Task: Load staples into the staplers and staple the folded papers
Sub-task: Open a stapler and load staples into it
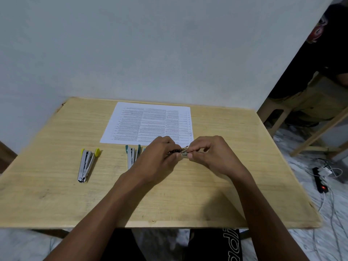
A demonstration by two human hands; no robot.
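**Loading staples above the tabletop**

The pale wooden tabletop stands against a plain wall. My left hand and right hand both pinch a small metal piece with curled fingers, just above the wood and near the paper. Its long axis lies left to right. I judge that I am loading staples, and next they must slide in straight. The yellow stapler and teal stapler lie open, their coloured ends away from me.

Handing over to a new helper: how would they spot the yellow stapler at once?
On the wooden table, find the printed sheet by the far edge. Left of it and nearer lies the yellow stapler, opened out. Its caps are yellow, unlike the teal stapler beside the left hand.
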